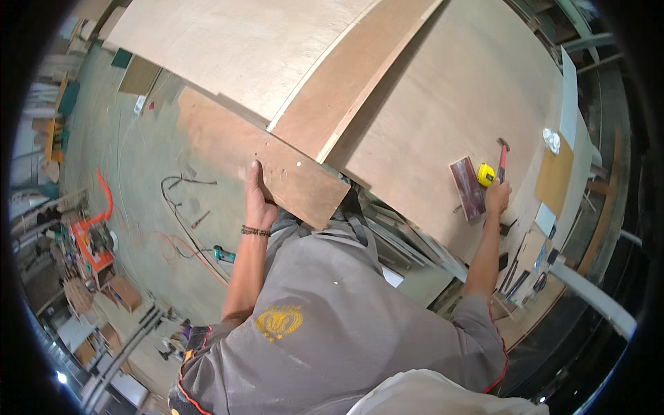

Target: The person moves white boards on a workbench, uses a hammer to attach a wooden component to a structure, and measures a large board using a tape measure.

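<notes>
My left hand [259, 205] grips the lower edge of a brown wooden board [294, 176], thumb on top, with its fingers hidden beneath. This board meets the end of a long plywood strip [346, 86] that slants away across the worktable. Over on the right, my right hand [497, 196] is closed round the red handle of a hammer [503, 153], whose head points away from me. Right beside the hammer lie a yellow tape measure [486, 174] and a dark reddish-brown block [468, 189].
Large plywood sheets [429, 124] cover the worktable. Pens and small tools [519, 280] lie at its right edge, near a crumpled white wad [551, 140]. On the floor to the left are an orange machine [91, 243], cables [181, 220] and a teal power tool [223, 254].
</notes>
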A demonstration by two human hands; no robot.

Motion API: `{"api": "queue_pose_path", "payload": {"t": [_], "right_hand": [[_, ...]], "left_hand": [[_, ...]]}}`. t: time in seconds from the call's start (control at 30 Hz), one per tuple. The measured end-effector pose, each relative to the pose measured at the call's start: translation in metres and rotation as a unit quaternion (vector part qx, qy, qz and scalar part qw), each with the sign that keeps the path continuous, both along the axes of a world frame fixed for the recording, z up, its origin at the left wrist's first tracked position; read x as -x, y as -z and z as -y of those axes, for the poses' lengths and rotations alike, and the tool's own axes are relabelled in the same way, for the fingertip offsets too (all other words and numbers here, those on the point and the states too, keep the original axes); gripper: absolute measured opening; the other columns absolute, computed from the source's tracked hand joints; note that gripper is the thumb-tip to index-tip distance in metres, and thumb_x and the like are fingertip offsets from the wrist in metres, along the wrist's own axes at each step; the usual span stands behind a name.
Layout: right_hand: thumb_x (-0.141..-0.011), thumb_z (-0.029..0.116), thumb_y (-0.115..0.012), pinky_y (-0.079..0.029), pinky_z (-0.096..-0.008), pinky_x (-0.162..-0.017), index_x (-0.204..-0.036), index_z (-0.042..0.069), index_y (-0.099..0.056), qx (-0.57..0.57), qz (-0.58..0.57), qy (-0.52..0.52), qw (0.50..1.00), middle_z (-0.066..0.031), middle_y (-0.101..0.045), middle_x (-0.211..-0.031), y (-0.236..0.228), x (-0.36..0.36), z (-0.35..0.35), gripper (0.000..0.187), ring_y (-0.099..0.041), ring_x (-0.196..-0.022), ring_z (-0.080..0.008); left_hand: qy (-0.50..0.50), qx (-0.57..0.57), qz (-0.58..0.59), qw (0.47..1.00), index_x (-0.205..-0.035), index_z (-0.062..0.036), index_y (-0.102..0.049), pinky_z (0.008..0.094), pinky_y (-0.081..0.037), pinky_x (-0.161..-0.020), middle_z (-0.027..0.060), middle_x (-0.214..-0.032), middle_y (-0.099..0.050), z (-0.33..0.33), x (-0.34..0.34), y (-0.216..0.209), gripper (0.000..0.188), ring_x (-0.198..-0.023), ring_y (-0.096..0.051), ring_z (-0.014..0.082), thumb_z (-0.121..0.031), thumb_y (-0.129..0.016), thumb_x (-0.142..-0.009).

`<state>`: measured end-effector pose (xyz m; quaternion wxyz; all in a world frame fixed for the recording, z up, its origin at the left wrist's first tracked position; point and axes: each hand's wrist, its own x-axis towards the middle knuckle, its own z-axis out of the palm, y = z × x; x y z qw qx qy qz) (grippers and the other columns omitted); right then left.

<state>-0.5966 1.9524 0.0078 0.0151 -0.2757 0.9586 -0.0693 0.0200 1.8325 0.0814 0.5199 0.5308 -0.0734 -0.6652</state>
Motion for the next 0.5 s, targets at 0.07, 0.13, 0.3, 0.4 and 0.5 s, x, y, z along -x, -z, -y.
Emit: {"api": "queue_pose_path", "payload": {"t": [0.07, 0.13, 0.3, 0.4, 0.5], "right_hand": [[-0.102, 0.039, -0.052, -0.048, -0.0549, -0.087, -0.122, 0.0, -0.057, 0.117, 0.004, -0.066, 0.991, -0.0264, -0.066, -0.1, 0.006, -0.022, 0.016, 0.044, -0.064, -0.101, -0.046], [-0.104, 0.037, -0.049, -0.048, -0.0542, -0.083, -0.12, -0.001, -0.057, 0.092, 0.156, -0.099, 0.979, -0.0269, -0.065, -0.101, -0.016, -0.089, 0.045, 0.041, -0.064, -0.096, -0.0449], [-0.106, 0.034, -0.049, -0.051, -0.0461, -0.092, -0.14, 0.003, -0.052, 0.144, 0.223, -0.409, 0.873, -0.0251, -0.068, -0.114, -0.069, -0.244, 0.091, 0.046, -0.066, -0.108, -0.042], [-0.106, 0.034, -0.049, -0.054, -0.0489, -0.085, -0.146, 0.009, -0.048, 0.196, 0.308, -0.448, 0.816, -0.0243, -0.068, -0.117, -0.097, -0.294, 0.108, 0.047, -0.067, -0.105, -0.0443], [-0.106, 0.033, -0.048, -0.054, -0.052, -0.079, -0.149, 0.012, -0.046, 0.25, 0.309, -0.487, 0.778, -0.0252, -0.068, -0.115, -0.1, -0.306, 0.114, 0.047, -0.067, -0.099, -0.0464]], "left_hand": [[-0.016, 0.012, 0.022, 1.0, -0.14, -0.0061, -0.053, 0.0404, -0.049, -0.105, 0.0058, -0.137, -0.06, 0.003, 0.003, 0.007, 0.053, -0.122, -0.06, 0.0221, -0.041, -0.06, -0.102], [-0.039, 0.014, 0.031, 0.999, -0.139, -0.0034, -0.053, 0.0397, -0.051, -0.103, 0.0078, -0.137, -0.06, 0.005, 0.011, 0.002, 0.054, -0.121, -0.06, 0.0222, -0.041, -0.062, -0.101], [-0.107, 0.04, 0.035, 0.993, -0.135, 0.0008, -0.054, 0.0375, -0.054, -0.098, 0.0099, -0.133, -0.063, 0.004, 0.01, 0.023, 0.054, -0.116, -0.063, 0.0216, -0.034, -0.07, -0.098], [-0.141, 0.05, 0.044, 0.988, -0.132, 0.0011, -0.056, 0.0378, -0.055, -0.097, 0.0107, -0.13, -0.064, 0.005, 0.015, 0.021, 0.051, -0.113, -0.065, 0.0223, -0.03, -0.074, -0.095], [-0.164, 0.054, 0.046, 0.984, -0.131, 0.0019, -0.056, 0.0385, -0.055, -0.097, 0.0117, -0.128, -0.065, 0.005, 0.018, 0.019, 0.051, -0.112, -0.066, 0.0234, -0.027, -0.075, -0.094]]}}
